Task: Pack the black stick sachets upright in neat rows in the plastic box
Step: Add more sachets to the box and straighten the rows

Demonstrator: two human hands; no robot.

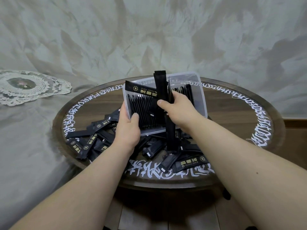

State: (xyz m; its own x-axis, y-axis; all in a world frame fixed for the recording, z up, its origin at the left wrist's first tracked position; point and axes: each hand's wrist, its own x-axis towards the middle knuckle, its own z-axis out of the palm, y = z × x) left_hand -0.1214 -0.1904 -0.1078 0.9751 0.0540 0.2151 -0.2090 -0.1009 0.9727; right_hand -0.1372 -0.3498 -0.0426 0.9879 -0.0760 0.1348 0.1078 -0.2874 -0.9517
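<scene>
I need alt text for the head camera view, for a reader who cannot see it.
A person's right hand holds a bundle of black stick sachets over a clear plastic box, which the left hand grips at its near left corner. One row of sachets already stands inside; more loose sachets lie on the round dark wooden table.

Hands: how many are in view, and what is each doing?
2. The left hand grips the near-left corner of the plastic box. The right hand holds a bundle of black sachets upright over the box.
</scene>
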